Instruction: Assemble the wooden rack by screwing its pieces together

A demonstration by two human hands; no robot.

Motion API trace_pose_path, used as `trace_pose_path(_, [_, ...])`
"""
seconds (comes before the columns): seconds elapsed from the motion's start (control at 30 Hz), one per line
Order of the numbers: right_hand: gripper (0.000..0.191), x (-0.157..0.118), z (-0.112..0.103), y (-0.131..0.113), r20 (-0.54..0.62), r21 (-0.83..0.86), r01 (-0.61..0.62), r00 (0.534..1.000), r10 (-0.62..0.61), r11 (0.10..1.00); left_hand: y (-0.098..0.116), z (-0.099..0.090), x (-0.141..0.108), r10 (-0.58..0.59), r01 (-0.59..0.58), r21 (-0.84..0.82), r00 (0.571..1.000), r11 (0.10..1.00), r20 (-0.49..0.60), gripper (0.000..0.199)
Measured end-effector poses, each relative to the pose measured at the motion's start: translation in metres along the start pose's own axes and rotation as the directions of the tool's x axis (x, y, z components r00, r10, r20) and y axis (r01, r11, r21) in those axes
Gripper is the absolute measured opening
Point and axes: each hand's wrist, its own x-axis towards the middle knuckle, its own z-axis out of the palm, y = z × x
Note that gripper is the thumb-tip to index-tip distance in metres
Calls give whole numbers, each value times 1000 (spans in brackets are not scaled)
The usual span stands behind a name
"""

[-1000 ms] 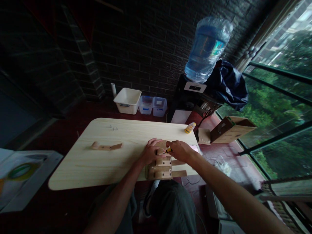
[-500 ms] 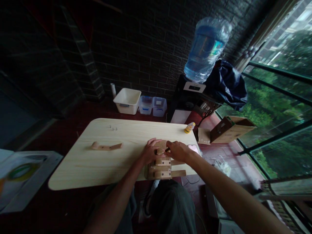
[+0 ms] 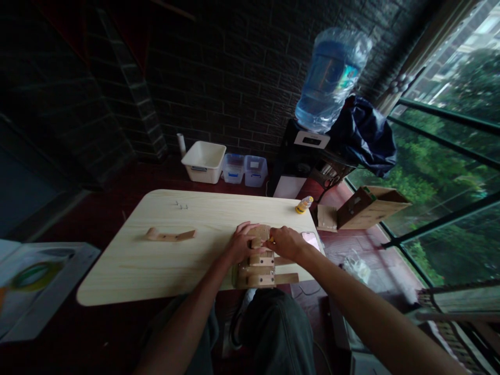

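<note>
A brown, box-like piece (image 3: 242, 279), partly under clear film, lies at the table's front edge. Tan strips (image 3: 261, 279) with pairs of dark screws cross it, and some strip ends stick out to the right. My left hand (image 3: 239, 245) grips the far strip (image 3: 255, 243) from the left, fingers bent over it. From the right, my right hand (image 3: 285, 242) pinches what looks like a screwdriver (image 3: 272, 239); a bit of yellow handle shows, its tip hidden. A loose bent tan strip (image 3: 172, 236) lies to the left.
The pale table (image 3: 117, 265) also bears several tiny metal pieces (image 3: 182, 207), a yellow-capped bottle (image 3: 303, 204) and a phone (image 3: 310, 239). Behind it stand a white basket (image 3: 203, 161), clear bins (image 3: 255, 171) and a water dispenser (image 3: 300, 161). A cardboard box (image 3: 367, 208) is at right.
The handle in my right hand shows yellow where it showed black before, so it has turned. My right fingers have shifted slightly; the left hand stays in place.
</note>
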Motion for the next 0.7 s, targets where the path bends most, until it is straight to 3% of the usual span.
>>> trace_pose_path(0.17, [35,-8,-9,2,-29,7,178,984,-178,984,4,-4,0,-2,2,-9,1000,1000,6,32])
trace_pose_path(0.5, [43,-2,-10,-5,-14,-11,-7,1000,7,1000,4,-4,0,-11,11,-12,1000,1000,16,30])
trace_pose_path(0.7, [34,-5,-10,-4,-39,-39,157,987,-158,987,7,-6,0,-13,14,-25,1000,1000,13,35])
